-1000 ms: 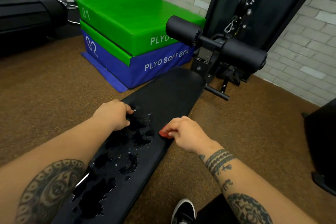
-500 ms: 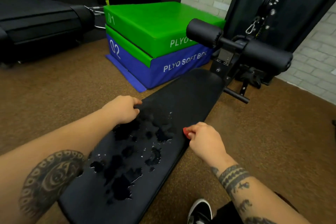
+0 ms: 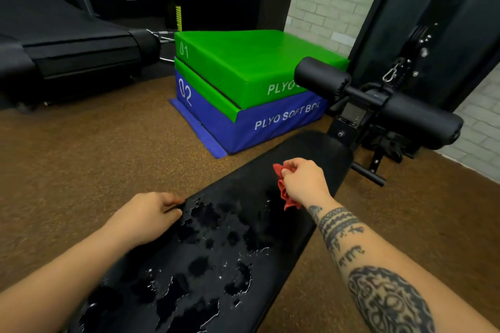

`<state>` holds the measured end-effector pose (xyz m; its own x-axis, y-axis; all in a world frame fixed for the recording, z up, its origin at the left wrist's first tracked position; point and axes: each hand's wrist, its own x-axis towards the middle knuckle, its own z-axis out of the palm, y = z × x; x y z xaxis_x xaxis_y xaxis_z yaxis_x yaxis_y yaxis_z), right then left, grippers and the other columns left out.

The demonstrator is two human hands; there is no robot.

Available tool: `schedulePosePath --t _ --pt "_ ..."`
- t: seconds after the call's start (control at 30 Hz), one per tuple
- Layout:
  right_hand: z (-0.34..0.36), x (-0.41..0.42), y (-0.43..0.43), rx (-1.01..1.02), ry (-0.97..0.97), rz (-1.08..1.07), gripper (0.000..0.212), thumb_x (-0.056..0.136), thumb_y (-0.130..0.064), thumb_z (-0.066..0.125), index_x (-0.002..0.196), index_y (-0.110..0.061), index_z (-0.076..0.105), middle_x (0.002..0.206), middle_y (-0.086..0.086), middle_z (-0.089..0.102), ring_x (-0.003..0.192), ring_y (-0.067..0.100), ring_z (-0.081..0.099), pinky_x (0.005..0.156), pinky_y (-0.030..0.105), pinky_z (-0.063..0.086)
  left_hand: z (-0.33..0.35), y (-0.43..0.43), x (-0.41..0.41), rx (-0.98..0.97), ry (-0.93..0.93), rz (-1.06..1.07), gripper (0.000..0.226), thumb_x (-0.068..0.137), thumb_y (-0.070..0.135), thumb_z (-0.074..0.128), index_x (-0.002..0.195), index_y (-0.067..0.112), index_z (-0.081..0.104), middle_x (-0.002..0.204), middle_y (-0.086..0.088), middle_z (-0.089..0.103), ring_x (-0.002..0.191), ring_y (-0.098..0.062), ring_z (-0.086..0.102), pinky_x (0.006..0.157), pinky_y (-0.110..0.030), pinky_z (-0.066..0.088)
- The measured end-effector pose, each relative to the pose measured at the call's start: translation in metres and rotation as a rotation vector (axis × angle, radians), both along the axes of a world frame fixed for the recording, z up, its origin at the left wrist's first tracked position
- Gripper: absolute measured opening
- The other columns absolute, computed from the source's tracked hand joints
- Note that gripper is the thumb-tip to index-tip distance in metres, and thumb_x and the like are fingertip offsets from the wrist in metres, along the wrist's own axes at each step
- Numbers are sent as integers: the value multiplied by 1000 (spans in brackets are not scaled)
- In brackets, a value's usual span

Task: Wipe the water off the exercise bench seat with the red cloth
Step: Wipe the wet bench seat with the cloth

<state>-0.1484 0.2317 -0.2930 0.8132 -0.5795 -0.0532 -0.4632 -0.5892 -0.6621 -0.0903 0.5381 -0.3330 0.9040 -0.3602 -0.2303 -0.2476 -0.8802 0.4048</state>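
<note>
1. The right hand [image 3: 303,184] held the bunched red cloth [image 3: 287,196] with curled fingers. The palm hid most of the cloth, and only folds showed at its left.
2. Under that grip lay the bench seat [image 3: 311,149]. Whether the cloth touched it was unclear.
3. Water [image 3: 208,217] pooled just nearer than the grip, between both hands.
4. The left hand [image 3: 143,216] gripped the seat's left edge, its fingertips blurred.
5. The frame cut off the seat's near end.

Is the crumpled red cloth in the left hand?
No, the right hand grips the crumpled red cloth; the left hand grips the edge of the black padded bench seat.
</note>
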Motion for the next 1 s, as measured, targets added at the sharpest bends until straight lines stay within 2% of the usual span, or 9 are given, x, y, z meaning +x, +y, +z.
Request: schedulePosePath --t 0.03,0.1,0.2,0.3,0.4,0.57,0.73,0.83,1.0 --pt "-4 9 -4 -30 -4 1 29 96 -23 57 123 -20 67 117 5 69 105 23 66 90 33 55 -3 -1 1 -19 1 3 33 90 40 62 122 44 65 116 11 72 111 -14 66 94 -25 49" --pt "-12 27 -11 -62 -22 16 33 93 -25 56 124 -19 67 118 8 69 107 27 66 95 39 54 -10 -3 5 -60 -1 15 28 88 40 64 116 45 67 109 15 73 102 -10 68 92 -27 51" --pt "-29 58 -29 -92 -52 2 46 82 -35 49 122 -21 66 108 10 69 96 30 70 84 46 59 -12 -9 12 -74 -41 36 19 86 44 65 104 43 69 96 16 73 97 -11 68 87 -30 54" --pt "-37 88 -49 -153 -71 -49 47 82 -34 47 123 -20 65 108 11 65 93 32 69 80 47 60 -12 -23 16 -79 -93 -12 24 88 45 62 112 45 67 99 16 72 100 -12 67 85 -29 54" --pt "-37 115 -69 -248 -36 -88 37 92 -25 53 127 -16 64 121 14 61 106 35 64 93 45 55 -16 -40 19 -104 -104 -76 33 90 46 60 123 45 63 115 18 67 109 -10 62 91 -29 51" --pt "-47 155 -85 -416 218 52 31 95 -25 53 122 -14 65 127 17 62 115 37 58 102 41 46 -18 -56 29 -97 -128 -94 35 89 48 61 123 48 61 115 17 68 112 -14 63 92 -32 50" --pt "-44 154 -71 -554 278 168 23 93 -21 54 108 -20 71 120 10 63 113 36 54 101 40 46 -17 -62 41 -50 -81 -74 33 85 52 64 118 55 61 112 12 71 109 -20 65 91 -32 51" --pt "-43 146 -49 -530 246 267 18 89 -23 58 98 -26 74 113 6 68 108 31 60 97 37 50 -16 -62 43 -36 -58 -70 31 85 52 65 115 54 64 109 11 72 105 -20 66 87 -30 51" --pt "-38 126 -9 -493 218 350 17 91 -25 61 100 -28 76 114 2 70 108 28 63 90 30 48 -14 -61 40 -21 -94 -99 31 88 53 60 118 54 62 112 11 71 106 -21 66 89 -33 52"
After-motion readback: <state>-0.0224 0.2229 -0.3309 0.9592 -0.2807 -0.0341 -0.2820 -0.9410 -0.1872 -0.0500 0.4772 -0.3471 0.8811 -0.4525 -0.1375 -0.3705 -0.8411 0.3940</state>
